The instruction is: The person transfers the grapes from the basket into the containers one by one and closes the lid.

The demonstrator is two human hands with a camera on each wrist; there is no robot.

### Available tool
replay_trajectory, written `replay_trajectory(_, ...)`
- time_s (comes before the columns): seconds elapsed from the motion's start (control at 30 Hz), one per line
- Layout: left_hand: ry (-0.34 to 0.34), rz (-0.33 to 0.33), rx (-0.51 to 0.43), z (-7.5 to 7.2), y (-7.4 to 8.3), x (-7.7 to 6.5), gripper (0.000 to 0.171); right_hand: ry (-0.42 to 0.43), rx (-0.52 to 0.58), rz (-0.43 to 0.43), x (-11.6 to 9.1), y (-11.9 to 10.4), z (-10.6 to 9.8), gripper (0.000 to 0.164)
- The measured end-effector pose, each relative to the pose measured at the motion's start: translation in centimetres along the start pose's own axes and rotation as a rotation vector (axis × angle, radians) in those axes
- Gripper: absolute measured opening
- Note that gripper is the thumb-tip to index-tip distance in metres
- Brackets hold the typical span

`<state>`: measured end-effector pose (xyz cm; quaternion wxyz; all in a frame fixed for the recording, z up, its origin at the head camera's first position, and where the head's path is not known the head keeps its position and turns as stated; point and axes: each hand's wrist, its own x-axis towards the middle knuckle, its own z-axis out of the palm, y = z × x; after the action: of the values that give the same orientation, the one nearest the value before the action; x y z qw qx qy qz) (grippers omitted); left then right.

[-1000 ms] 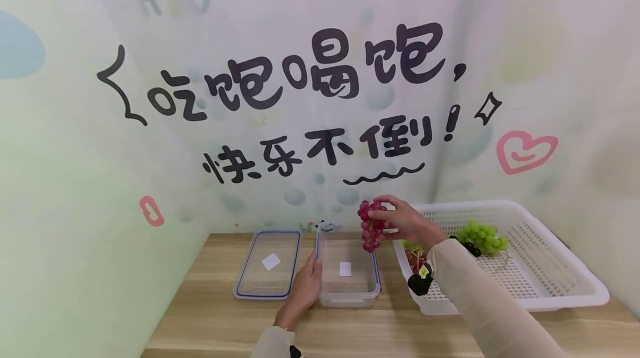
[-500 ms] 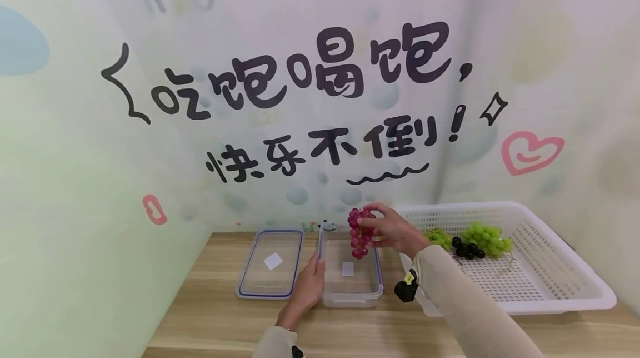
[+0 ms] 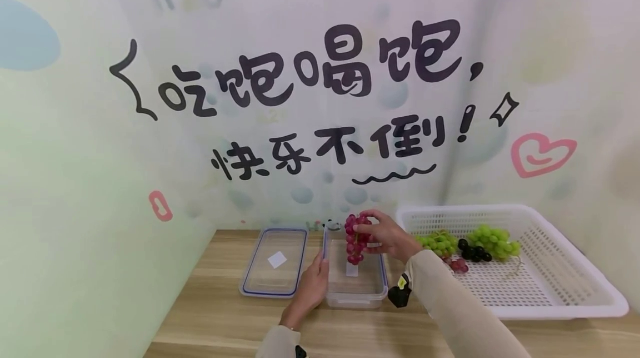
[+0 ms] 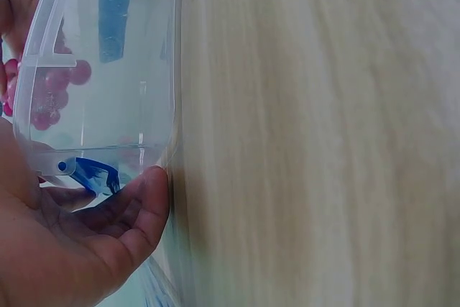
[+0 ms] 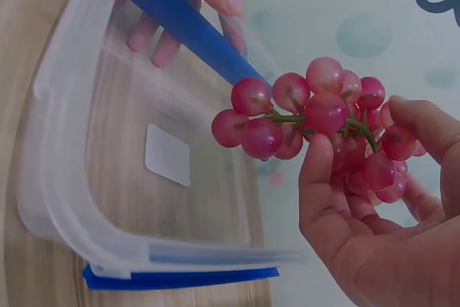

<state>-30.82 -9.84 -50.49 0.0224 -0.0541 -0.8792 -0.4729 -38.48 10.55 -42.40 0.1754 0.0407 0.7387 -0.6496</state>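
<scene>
A bunch of red grapes (image 3: 356, 244) hangs over a clear plastic food container (image 3: 356, 298). My right hand (image 3: 387, 235) holds it from the right, and in the right wrist view thumb and fingers curl round the grapes (image 5: 325, 114). The lower grapes overlap the container's opening in the head view. My left hand (image 3: 312, 284) holds the container's left wall. In the right wrist view its thumb lies at the rim while other fingers show through the wall. A blue side clip (image 4: 93, 174) hangs by those fingers in the left wrist view.
A clear lid with a blue seal (image 3: 274, 277) lies left of the container. To the right stands a white perforated basket (image 3: 575, 309) with green grapes (image 3: 492, 240), black grapes (image 3: 472, 251) and red grapes (image 3: 456, 264). A printed wall backs the wooden table (image 3: 200, 313).
My right hand has carried the red grapes left and down, from the container's right edge to over its opening. The left hand keeps its place on the container. The view has shifted slightly.
</scene>
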Motion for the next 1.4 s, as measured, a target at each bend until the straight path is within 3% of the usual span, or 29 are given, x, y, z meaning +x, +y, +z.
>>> replay_trajectory(0.37, -0.022, -0.049, -0.031, 0.0, 0.1, 0.1, 0.057, -0.004, 0.003, 0.030, 0.9, 0.9, 1.5, 0.050)
replay_trajectory(1.4, -0.029, -0.029, -0.038, -0.1, 0.1, 0.3, 0.052, -0.034, -0.053, 0.066, 2.1, 2.9, 4.3, 0.061)
